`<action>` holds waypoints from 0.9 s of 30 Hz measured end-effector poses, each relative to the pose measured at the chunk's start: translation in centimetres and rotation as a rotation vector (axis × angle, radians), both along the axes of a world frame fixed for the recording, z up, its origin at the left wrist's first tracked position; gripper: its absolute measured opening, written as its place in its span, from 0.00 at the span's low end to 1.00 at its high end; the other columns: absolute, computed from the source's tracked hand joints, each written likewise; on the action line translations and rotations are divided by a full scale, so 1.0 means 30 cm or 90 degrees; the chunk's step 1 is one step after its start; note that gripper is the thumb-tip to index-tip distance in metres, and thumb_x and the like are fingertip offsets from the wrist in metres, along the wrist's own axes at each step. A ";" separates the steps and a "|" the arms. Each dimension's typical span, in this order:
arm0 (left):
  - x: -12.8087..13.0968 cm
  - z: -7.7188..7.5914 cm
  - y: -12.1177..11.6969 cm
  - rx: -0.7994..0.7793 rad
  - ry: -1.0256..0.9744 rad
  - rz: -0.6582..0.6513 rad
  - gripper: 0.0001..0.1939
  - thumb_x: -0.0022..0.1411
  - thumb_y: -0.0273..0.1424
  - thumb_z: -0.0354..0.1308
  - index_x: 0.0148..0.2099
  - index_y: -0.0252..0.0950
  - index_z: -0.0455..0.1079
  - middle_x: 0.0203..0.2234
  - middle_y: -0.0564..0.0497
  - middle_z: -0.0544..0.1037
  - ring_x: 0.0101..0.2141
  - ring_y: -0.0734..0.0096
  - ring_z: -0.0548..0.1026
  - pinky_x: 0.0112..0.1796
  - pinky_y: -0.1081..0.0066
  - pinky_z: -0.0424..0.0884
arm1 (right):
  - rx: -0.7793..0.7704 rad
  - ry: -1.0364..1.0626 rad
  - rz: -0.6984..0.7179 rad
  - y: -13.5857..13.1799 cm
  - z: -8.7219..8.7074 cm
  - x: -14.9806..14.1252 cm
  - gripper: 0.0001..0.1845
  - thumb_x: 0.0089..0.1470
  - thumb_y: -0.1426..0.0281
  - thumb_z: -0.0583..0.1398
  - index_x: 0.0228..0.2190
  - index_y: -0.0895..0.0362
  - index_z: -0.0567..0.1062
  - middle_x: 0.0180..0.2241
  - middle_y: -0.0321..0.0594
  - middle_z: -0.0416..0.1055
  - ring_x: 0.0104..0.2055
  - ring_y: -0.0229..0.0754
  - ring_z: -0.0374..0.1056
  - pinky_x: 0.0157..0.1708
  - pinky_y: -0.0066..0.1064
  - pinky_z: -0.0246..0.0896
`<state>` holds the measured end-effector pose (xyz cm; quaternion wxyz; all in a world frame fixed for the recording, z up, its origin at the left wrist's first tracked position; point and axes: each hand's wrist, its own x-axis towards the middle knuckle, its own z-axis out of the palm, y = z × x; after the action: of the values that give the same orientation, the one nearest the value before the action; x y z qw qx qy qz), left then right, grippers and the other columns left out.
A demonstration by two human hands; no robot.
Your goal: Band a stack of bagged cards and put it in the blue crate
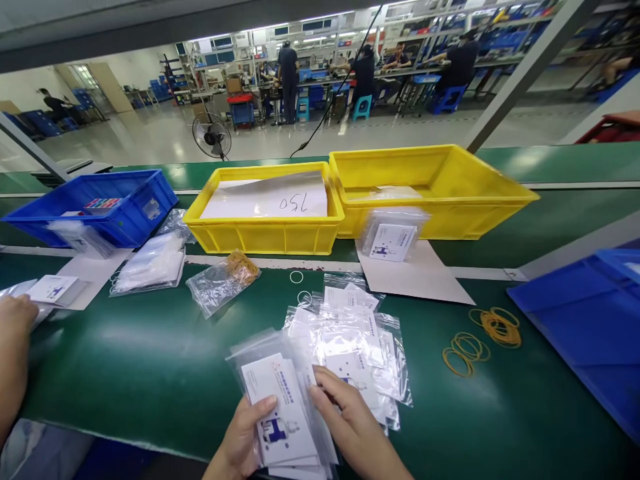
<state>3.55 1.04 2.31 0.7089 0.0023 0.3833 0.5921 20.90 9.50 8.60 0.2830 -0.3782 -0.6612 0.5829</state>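
Observation:
My left hand (245, 433) grips a stack of clear plastic bags with white printed cards (283, 410) at the near edge of the green table, thumb on top. My right hand (350, 420) rests on the right side of that stack, fingers curled against it. Behind them lies a spread pile of the same bagged cards (355, 333). One more bagged card (390, 237) is in the air, blurred, in front of the right yellow bin (480, 200).
A left yellow bin (260, 233) holds a sheet marked 750. Blue bins stand at far left (125, 220) and near right (595, 327). Rubber bands (480, 337) lie right of the pile. A co-worker's hand (15, 333) is at the left edge. Bag of rubber bands (225, 280).

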 end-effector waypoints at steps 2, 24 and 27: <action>0.001 -0.015 -0.003 -0.006 -0.006 0.009 0.36 0.50 0.30 0.73 0.60 0.30 0.66 0.36 0.40 0.83 0.41 0.45 0.80 0.48 0.54 0.75 | -0.030 0.027 0.002 -0.006 0.000 -0.018 0.22 0.64 0.54 0.52 0.26 0.56 0.72 0.28 0.40 0.71 0.32 0.43 0.68 0.32 0.30 0.66; -0.012 0.026 -0.001 -0.092 -0.058 0.053 0.32 0.47 0.27 0.75 0.53 0.25 0.70 0.34 0.40 0.83 0.36 0.50 0.82 0.42 0.60 0.79 | 0.012 -0.072 -0.023 -0.011 -0.004 0.029 0.23 0.63 0.52 0.52 0.23 0.54 0.67 0.23 0.36 0.65 0.26 0.41 0.64 0.27 0.29 0.61; -0.022 0.034 -0.001 -0.108 -0.059 0.061 0.26 0.52 0.24 0.71 0.53 0.24 0.69 0.32 0.40 0.83 0.33 0.53 0.82 0.38 0.64 0.80 | -0.032 -0.047 -0.134 0.011 0.009 0.050 0.25 0.61 0.50 0.54 0.21 0.54 0.64 0.19 0.31 0.57 0.22 0.38 0.57 0.23 0.27 0.56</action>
<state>2.90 1.00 3.33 0.6943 -0.1031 0.3985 0.5903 22.40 9.83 8.86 0.3084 -0.4739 -0.6131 0.5517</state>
